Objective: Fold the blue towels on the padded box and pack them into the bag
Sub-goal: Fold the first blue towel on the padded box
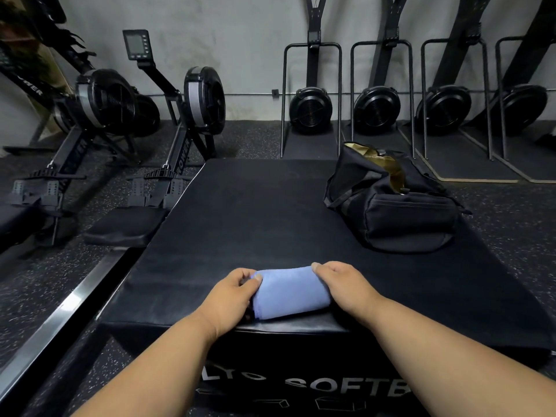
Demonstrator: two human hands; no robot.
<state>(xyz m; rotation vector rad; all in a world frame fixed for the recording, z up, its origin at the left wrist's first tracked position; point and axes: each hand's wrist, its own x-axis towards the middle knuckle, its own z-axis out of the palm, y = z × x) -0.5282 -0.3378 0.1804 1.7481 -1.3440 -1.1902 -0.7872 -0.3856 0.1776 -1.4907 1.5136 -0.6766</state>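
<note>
A folded blue towel (288, 291) lies near the front edge of the black padded box (240, 224). My left hand (233, 299) grips the towel's left end, thumb on top and fingers curled under. My right hand (343, 285) holds its right end, fingers wrapped over the edge. A black duffel bag (400, 212) sits at the box's far right, its top unzipped and showing a tan lining. Only this one towel is in view.
Two rowing machines (120, 139) stand on the floor to the left, one rail running along the box's left side. Upright stored rowers (376, 109) line the back wall. Speckled rubber floor (511, 206) surrounds the box.
</note>
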